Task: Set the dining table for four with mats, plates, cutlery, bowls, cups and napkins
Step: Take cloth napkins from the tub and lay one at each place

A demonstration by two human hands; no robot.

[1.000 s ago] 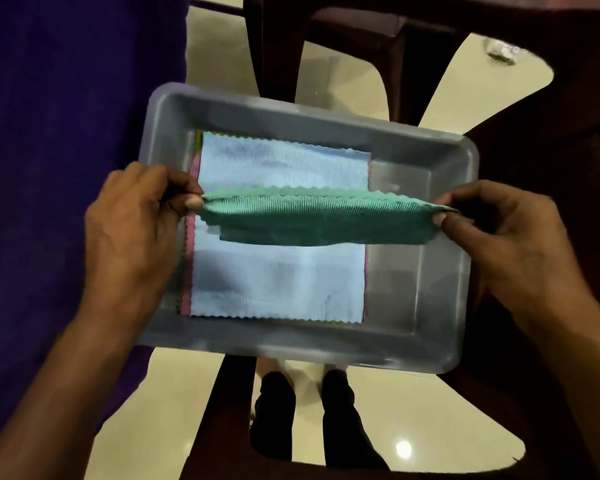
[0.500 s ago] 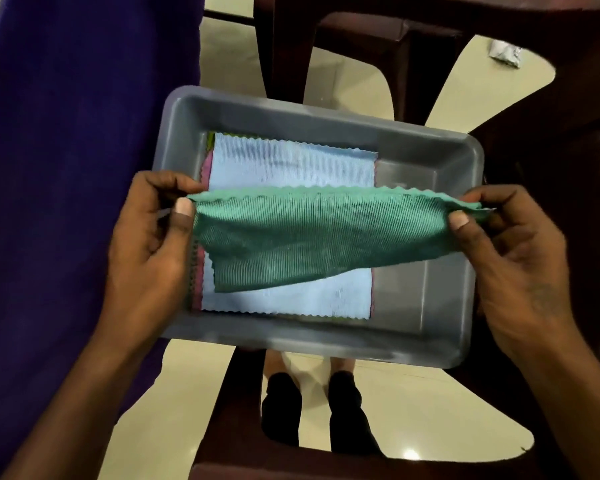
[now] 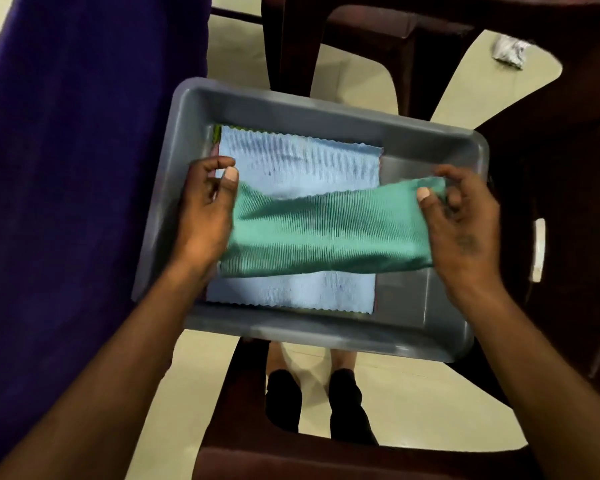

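Observation:
A green napkin (image 3: pixel 329 230) hangs stretched between my two hands, folded over, above a grey plastic tray (image 3: pixel 326 109). My left hand (image 3: pixel 205 216) pinches its left end between thumb and fingers. My right hand (image 3: pixel 461 216) pinches its right end, where the cloth is bunched. Flat in the tray under it lies a light blue napkin (image 3: pixel 302 161) on top of a small stack; pink and yellow-green edges of other napkins show at the stack's left side.
The tray rests on dark brown plastic chairs (image 3: pixel 361 36). A purple cloth (image 3: pixel 77 168) fills the left side. Beige floor tiles (image 3: pixel 406 393) and my feet show below the tray. A crumpled white scrap (image 3: pixel 510 50) lies on the floor at the top right.
The green napkin has come towards me and sagged lower over the blue one; its right end is now bunched in my right hand. Both hands have shifted slightly nearer.

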